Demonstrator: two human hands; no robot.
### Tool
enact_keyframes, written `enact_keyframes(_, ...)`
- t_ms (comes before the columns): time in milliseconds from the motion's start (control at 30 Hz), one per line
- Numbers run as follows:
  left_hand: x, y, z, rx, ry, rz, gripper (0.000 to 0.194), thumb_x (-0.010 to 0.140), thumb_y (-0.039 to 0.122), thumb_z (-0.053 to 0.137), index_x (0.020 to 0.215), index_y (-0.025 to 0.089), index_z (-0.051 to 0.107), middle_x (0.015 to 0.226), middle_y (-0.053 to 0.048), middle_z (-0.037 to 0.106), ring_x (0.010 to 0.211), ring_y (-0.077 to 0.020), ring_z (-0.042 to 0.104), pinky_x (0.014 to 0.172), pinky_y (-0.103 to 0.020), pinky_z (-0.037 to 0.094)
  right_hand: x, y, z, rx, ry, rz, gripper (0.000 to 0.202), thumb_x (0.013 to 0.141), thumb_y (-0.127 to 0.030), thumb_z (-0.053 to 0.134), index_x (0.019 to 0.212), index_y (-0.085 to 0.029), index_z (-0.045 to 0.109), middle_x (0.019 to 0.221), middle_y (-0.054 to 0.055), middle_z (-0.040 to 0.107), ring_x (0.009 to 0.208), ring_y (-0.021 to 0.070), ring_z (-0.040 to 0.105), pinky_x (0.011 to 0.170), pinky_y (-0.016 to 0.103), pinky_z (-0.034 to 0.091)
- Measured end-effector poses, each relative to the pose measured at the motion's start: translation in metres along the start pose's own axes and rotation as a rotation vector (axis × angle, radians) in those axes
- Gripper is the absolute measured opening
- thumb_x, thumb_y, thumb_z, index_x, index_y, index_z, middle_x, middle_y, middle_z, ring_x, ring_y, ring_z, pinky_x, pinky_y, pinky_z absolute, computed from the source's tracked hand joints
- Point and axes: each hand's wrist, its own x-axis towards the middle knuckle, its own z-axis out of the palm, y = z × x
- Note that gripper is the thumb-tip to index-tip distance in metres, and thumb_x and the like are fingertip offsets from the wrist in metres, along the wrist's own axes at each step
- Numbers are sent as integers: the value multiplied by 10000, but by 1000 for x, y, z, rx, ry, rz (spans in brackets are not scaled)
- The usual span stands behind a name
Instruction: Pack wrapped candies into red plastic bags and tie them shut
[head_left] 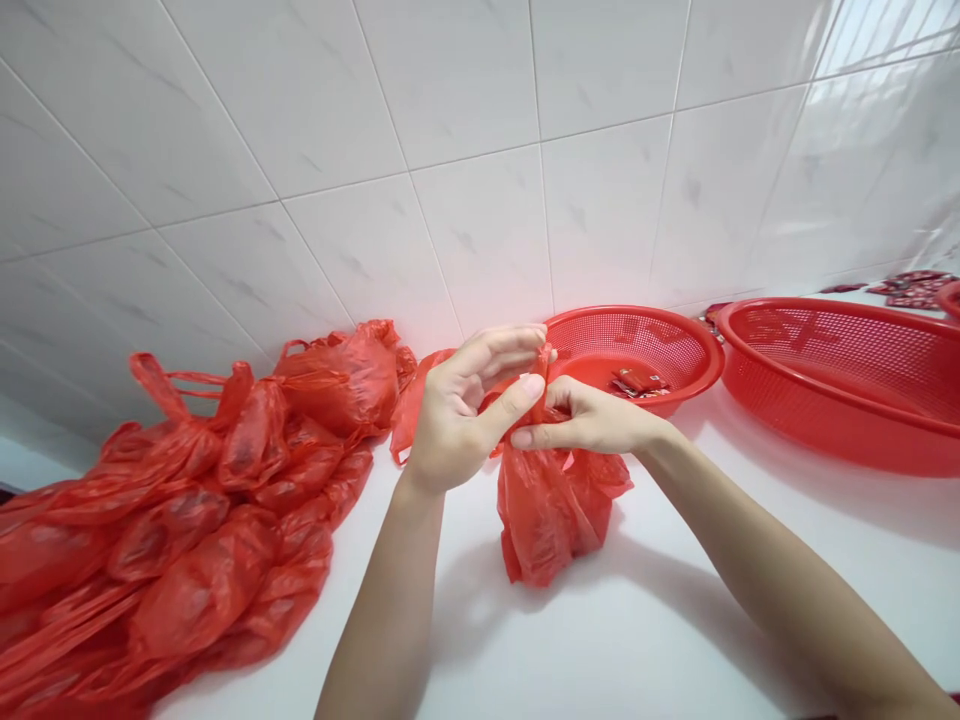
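A red plastic bag (551, 515) hangs bunched at its neck between my two hands, just above the white table. My left hand (469, 405) pinches the bag's upper end between thumb and fingers. Lower on the neck, my right hand (581, 418) grips the gathered plastic with thumb and curled fingers. What the bag holds cannot be made out through the plastic. Another piece of red plastic bag (420, 400) lies behind my left wrist, partly hidden.
A large pile of filled red bags (202, 540) covers the left side. Behind my right hand stands a red mesh basket (686, 350) with a few small packets (637, 382). A second red basket (840, 410) is farther right, and more packets (911, 290) lie near the tiled wall (480, 230).
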Motion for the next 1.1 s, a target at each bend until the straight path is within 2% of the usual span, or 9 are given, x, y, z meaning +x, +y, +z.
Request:
enact_keyframes(200, 2, -5, -15, 283, 124, -115, 360, 844, 346, 729, 1172, 200, 699, 1238, -91, 716, 1090, -249, 700, 950, -375, 588, 0, -1, 0, 103, 220, 44, 556, 880, -575, 682, 577, -209, 393, 507, -95, 284, 454, 55, 243, 434, 230, 200)
enact_keyframes(300, 3, -8, -21, 353, 52, -279, 326, 836, 365, 720, 1117, 199, 724, 1103, -77, 763, 1002, -246, 724, 894, -374, 602, 3, 3, -1, 160, 263, 54, 558, 906, -594, 640, 580, -207, 406, 488, -96, 277, 447, 54, 223, 446, 242, 170)
enact_keyframes(400, 4, -10, -21, 373, -19, -349, 234, 834, 336, 702, 1023, 210, 757, 1038, -59, 779, 992, -242, 726, 903, -372, 594, 7, 4, 0, 199, 304, 68, 552, 900, -606, 641, 589, -204, 426, 496, -89, 306, 444, 55, 238, 442, 242, 170)
enact_keyframes(567, 5, -13, -18, 373, -27, -363, 227, 820, 285, 695, 1022, 208, 765, 1099, -60, 772, 1025, -233, 716, 935, -374, 574, 10, 1, -1, 218, 343, 83, 565, 887, -614, 643, 559, -195, 453, 470, -57, 407, 423, 57, 315, 428, 235, 211)
enact_keyframes(767, 5, -11, -14, 297, 210, -166, 168, 747, 208, 748, 911, 172, 755, 915, -44, 769, 848, -188, 718, 821, -319, 593, 11, 3, -2, 296, 403, 112, 443, 937, -494, 582, 641, -165, 586, 532, 30, 621, 381, 68, 390, 413, 230, 302)
enact_keyframes(833, 2, -7, -12, 302, 149, -64, 139, 765, 183, 732, 903, 181, 752, 914, -29, 762, 842, -170, 712, 822, -297, 589, 11, 3, -2, 327, 400, 128, 385, 911, -478, 614, 696, -158, 614, 573, 43, 654, 387, 78, 426, 417, 232, 345)
enact_keyframes(900, -1, -3, -10, 327, -18, -24, 145, 789, 160, 712, 921, 201, 757, 922, -12, 763, 847, -158, 710, 826, -282, 586, 12, 4, -3, 354, 392, 123, 352, 876, -469, 656, 711, -160, 623, 552, 17, 622, 393, 83, 438, 430, 236, 380)
enact_keyframes(1000, -4, 1, -7, 387, -336, -112, 236, 823, 112, 660, 997, 233, 764, 980, 1, 781, 902, -161, 720, 852, -277, 576, 11, 5, -5, 369, 404, 91, 340, 853, -458, 677, 679, -172, 621, 512, -18, 552, 423, 97, 461, 465, 244, 412)
enact_keyframes(1100, -4, 0, -6, 458, -488, -190, 267, 853, 117, 615, 1038, 242, 762, 1075, -5, 782, 1008, -185, 718, 913, -295, 552, 9, 4, -8, 299, 421, 49, 382, 865, -472, 671, 627, -181, 604, 543, -7, 568, 472, 115, 503, 496, 258, 421)
